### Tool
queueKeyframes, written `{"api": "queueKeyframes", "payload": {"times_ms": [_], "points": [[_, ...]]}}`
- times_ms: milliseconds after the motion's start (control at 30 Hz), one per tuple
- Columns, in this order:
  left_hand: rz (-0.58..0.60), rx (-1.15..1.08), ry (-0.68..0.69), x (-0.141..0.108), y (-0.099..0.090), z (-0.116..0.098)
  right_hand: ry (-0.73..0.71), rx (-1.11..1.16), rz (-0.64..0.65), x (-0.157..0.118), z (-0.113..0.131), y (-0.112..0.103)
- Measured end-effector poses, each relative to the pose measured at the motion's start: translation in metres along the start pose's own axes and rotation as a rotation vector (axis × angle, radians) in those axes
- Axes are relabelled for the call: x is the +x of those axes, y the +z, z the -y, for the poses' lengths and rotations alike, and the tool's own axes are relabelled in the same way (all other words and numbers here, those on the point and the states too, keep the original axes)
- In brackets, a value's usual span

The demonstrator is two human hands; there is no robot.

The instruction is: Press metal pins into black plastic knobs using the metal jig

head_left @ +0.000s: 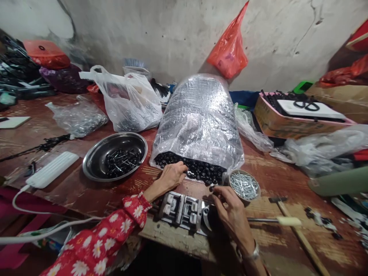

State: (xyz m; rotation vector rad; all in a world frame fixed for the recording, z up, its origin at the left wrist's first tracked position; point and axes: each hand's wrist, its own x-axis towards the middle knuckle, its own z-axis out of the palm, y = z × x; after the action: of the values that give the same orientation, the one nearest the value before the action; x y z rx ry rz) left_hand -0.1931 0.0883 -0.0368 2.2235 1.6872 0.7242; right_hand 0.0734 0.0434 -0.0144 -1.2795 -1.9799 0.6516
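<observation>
My left hand (171, 175) is at the mouth of a large white woven sack (201, 111), its curled fingertips against the small round black plastic parts (207, 171) inside. Whether a part is between those fingers is hidden. With thumb and fingers pinched, my right hand (230, 203) holds a small black plastic part (212, 188) above the bench edge. Below and between both hands sits a metal jig (181, 211) with black and white slots. A round tub of silver screws or nails (244, 185) stands just beyond my right hand.
A steel bowl (115, 156) of black parts with metal pins is at left, near a white power strip (52, 168). A hammer (299, 234) and a pale-handled rod tool (287, 221) lie right. Behind are plastic bags (129, 99) and a carton (287, 122).
</observation>
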Motion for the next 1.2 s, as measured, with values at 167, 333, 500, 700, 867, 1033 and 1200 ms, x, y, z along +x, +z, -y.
{"api": "queueKeyframes", "payload": {"times_ms": [167, 333, 500, 700, 867, 1033, 1200], "points": [[-0.009, -0.024, 0.026, -0.005, -0.001, 0.003, -0.096, 0.028, -0.038, -0.028, 0.021, 0.001], [-0.059, -0.109, 0.005, -0.012, -0.01, -0.002, -0.143, 0.031, -0.047, -0.053, 0.042, 0.01], [-0.085, -0.246, -0.039, -0.04, -0.033, -0.021, -0.17, 0.018, 0.026, -0.064, 0.052, 0.023], [-0.049, -0.446, 0.006, -0.094, -0.047, -0.042, -0.17, -0.057, 0.067, -0.066, 0.049, 0.037], [-0.131, -0.372, 0.086, -0.126, -0.031, -0.044, -0.181, -0.011, 0.043, -0.066, 0.043, 0.042], [-0.209, -0.315, 0.138, -0.136, -0.023, -0.042, -0.17, -0.048, 0.052, -0.065, 0.043, 0.045], [-0.197, -0.188, 0.147, -0.138, -0.024, -0.041, -0.197, -0.176, 0.028, -0.064, 0.052, 0.049]]}}
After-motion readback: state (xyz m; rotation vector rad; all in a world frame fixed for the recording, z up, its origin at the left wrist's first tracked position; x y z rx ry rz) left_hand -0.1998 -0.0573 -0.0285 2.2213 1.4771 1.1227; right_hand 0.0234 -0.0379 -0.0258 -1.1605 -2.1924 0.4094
